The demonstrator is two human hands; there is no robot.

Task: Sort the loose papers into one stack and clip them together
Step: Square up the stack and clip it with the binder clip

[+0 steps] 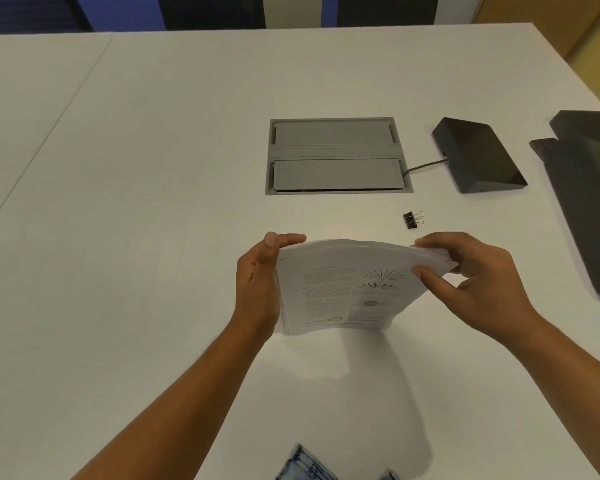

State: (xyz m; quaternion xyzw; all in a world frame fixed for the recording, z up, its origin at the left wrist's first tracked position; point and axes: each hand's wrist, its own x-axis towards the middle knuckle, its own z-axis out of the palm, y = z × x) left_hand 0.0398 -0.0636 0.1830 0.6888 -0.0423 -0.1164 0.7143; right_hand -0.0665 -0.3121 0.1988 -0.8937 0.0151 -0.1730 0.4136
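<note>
Two hands on one stack of papers, held upright above the white table: left hand clasped along the side edge, right hand pinched on the fanned top corner. Light, floppy, likely slippery; best gripped at the squared edges. Binder clip lay untouched just beyond.

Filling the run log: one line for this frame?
paper stack: both hands, bowed | left hand: left edge | right hand: top-right corner | binder clip: table, untouched
</note>
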